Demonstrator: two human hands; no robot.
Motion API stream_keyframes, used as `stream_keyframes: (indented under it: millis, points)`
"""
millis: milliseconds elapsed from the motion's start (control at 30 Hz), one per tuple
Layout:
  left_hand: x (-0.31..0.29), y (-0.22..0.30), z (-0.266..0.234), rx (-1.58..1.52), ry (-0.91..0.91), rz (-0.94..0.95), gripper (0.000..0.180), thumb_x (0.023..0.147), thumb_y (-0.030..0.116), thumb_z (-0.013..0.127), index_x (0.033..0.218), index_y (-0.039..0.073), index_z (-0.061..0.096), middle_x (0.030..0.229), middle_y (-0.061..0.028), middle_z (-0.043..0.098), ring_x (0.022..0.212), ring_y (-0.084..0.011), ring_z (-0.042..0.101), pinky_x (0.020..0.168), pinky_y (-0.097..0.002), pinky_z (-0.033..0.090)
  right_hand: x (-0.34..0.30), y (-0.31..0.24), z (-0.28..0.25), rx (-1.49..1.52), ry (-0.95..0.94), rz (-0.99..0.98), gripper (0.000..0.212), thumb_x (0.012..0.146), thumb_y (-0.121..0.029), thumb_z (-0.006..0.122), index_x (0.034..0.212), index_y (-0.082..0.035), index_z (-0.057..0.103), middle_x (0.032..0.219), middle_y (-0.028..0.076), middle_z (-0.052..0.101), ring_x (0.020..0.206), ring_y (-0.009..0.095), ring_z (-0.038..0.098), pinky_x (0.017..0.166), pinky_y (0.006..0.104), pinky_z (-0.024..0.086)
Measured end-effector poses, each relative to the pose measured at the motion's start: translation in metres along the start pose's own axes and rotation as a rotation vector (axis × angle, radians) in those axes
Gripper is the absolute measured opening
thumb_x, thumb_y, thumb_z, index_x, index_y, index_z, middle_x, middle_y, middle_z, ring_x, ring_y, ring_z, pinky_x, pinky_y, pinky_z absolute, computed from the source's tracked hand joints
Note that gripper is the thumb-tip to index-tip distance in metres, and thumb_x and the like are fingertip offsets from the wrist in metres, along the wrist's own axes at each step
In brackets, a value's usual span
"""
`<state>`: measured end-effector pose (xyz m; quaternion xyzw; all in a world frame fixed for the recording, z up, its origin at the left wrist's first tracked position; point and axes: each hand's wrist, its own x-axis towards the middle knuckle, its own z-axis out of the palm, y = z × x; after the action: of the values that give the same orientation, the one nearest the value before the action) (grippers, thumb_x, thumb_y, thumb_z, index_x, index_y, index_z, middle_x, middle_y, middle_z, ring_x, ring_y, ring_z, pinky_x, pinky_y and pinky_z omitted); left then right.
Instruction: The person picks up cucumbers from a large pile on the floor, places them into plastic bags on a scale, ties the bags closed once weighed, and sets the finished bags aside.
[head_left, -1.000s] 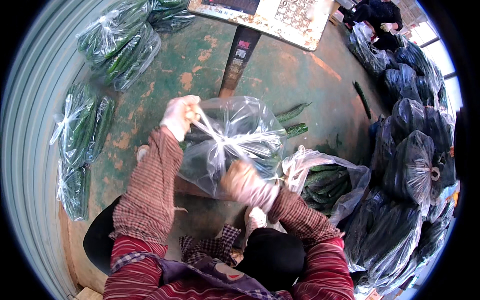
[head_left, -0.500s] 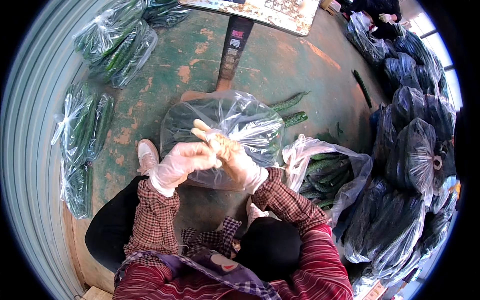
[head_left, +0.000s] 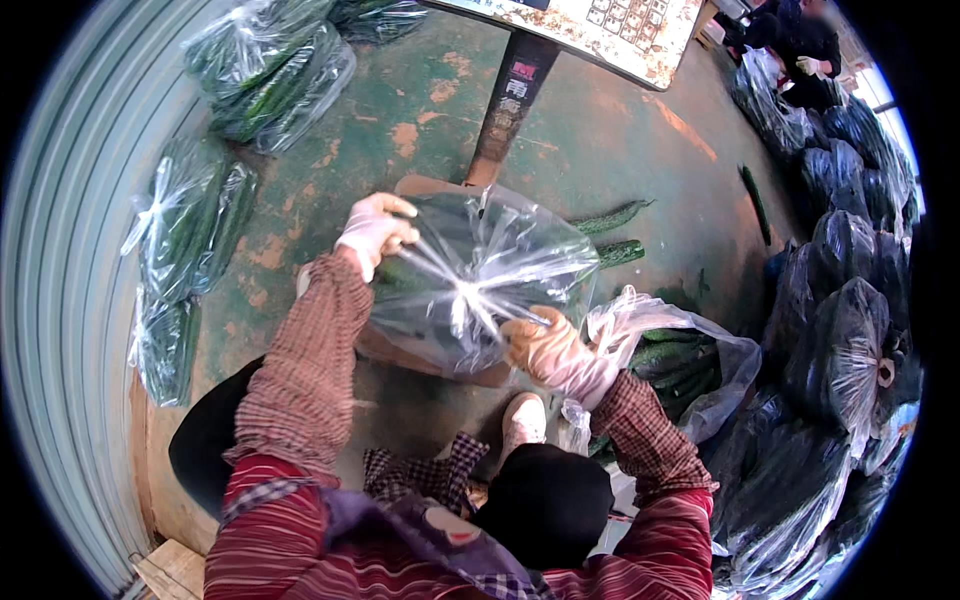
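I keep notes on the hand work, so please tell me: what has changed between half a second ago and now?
The left hand and right hand, together above the clear bag before, have moved apart: the left toward its upper left, the right toward its lower right, with plastic stretched from its bunched middle toward both. The two loose cucumbers and the open bag stayed in place.

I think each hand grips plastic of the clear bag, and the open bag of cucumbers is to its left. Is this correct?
Not entirely: the head view shows the open bag of cucumbers to the right of the clear bag, whose plastic the left hand and right hand grip.
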<state>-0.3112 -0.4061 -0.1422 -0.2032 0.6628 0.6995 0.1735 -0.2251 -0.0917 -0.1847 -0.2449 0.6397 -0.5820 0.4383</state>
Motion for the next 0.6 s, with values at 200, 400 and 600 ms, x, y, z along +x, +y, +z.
stream_keyframes:
  millis: [200, 400, 600]
  points:
    - [-0.061, 0.098, -0.167, -0.041, 0.559, 0.186, 0.035, 0.068, 0.013, 0.067, 0.101, 0.012, 0.056, 0.078, 0.0014, 0.058, 0.070, -0.0112, 0.055, 0.061, -0.0325, 0.046, -0.056, -0.064, -0.013, -0.904, 0.480, -0.524, 0.037, 0.081, -0.017, 0.060, 0.115, -0.005, 0.054, 0.127, 0.010, 0.049, 0.113, 0.023, 0.047, 0.092, 0.0373, 0.039]
    - [-0.250, 0.139, -0.300, 0.224, 0.800, 0.251, 0.024, 0.073, 0.022, 0.059, 0.096, 0.015, 0.060, 0.077, 0.0043, 0.058, 0.067, -0.0078, 0.053, 0.065, -0.0283, 0.041, -0.099, 0.022, -0.051, 0.102, 1.123, 0.002, 0.034, 0.084, -0.023, 0.060, 0.110, -0.002, 0.056, 0.099, 0.004, 0.058, 0.093, 0.014, 0.051, 0.082, 0.0285, 0.042]
    - [-0.294, 0.106, -0.321, 0.397, 0.839, 0.185, 0.015, 0.070, 0.023, 0.059, 0.083, 0.015, 0.062, 0.065, 0.0062, 0.054, 0.058, -0.0066, 0.048, 0.057, -0.0264, 0.038, -0.113, -0.003, -0.070, -1.298, 0.448, -0.006, 0.037, 0.074, -0.007, 0.058, 0.111, -0.006, 0.053, 0.102, 0.006, 0.056, 0.096, 0.023, 0.052, 0.094, 0.0341, 0.038]
